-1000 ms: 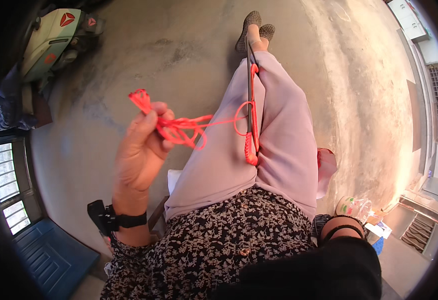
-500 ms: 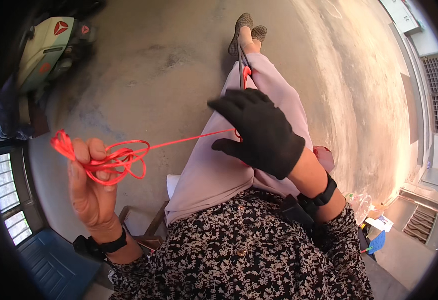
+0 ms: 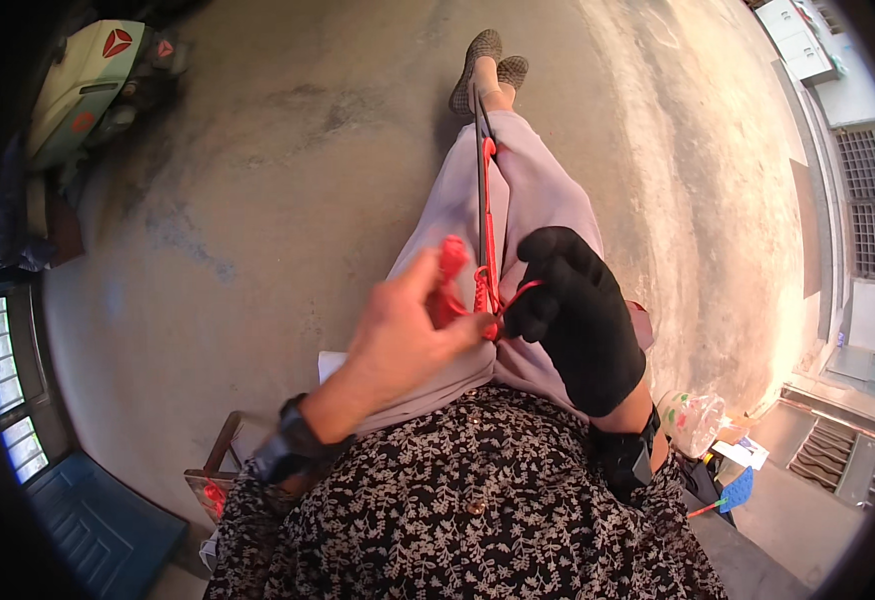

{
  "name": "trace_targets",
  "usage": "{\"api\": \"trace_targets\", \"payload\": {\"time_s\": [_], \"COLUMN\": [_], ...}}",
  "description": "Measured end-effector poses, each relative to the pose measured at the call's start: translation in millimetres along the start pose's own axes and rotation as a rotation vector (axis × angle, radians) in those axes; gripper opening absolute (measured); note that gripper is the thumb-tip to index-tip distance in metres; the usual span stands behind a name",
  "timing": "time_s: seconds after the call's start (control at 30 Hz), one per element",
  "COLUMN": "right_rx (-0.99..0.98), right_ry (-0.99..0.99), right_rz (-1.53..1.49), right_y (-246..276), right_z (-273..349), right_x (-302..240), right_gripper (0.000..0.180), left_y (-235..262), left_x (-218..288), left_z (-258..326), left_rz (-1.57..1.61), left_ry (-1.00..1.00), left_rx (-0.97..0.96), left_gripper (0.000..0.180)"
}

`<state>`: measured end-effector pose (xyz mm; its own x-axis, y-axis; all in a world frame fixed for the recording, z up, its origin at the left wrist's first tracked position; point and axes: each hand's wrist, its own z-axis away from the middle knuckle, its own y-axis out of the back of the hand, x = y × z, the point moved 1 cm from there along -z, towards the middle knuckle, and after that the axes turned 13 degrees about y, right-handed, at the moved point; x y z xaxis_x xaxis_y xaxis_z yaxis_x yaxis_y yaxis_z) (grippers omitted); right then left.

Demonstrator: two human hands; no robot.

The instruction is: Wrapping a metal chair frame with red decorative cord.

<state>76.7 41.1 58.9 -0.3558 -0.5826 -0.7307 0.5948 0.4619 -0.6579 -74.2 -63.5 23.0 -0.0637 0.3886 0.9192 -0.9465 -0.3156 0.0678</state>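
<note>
My bare left hand (image 3: pixel 388 335), somewhat blurred, is closed around a bundle of red cord (image 3: pixel 452 258) above my lap. Close by on its right, my right hand (image 3: pixel 578 320) in a black glove has its fingers curled, pinching a thin strand of the same cord. Between the hands lies a row of red knotted cord (image 3: pixel 481 290), worked around dark straps (image 3: pixel 480 200) that run taut along my legs to my feet. Higher up the straps, a red piece (image 3: pixel 489 148) is attached. The exact crossing of the strands at my fingertips is hidden.
My outstretched legs in pale pink trousers (image 3: pixel 553 180) lie under the work. A wooden frame (image 3: pixel 220 450) stands by my left elbow. To the right are a clear plastic bag (image 3: pixel 693 420) and a blue mesh item (image 3: pixel 738 488). A parked vehicle (image 3: pixel 83 90) stands far left.
My left hand has come in from the far left to the straps with the cord bundle. My right hand has lowered and shifted right, its fingers now curled on a strand.
</note>
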Motion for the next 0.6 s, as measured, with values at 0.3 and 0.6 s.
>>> {"api": "trace_targets", "payload": {"time_s": [0.3,0.6], "right_rx": [0.223,-0.252], "right_ry": [0.047,0.371], "right_rz": [0.025,1.569], "right_y": [-5.6,43.9], "right_z": [16.5,-16.0], "right_x": [-8.1,29.1], "right_gripper": [0.019,0.021], "left_y": [-0.2,26.2], "left_x": [-20.4,-12.2], "left_z": [7.3,-24.2], "left_rz": [0.102,-0.146], "left_ry": [0.146,0.246], "left_rx": [-0.074,-0.153], "left_gripper": [0.03,0.013]}}
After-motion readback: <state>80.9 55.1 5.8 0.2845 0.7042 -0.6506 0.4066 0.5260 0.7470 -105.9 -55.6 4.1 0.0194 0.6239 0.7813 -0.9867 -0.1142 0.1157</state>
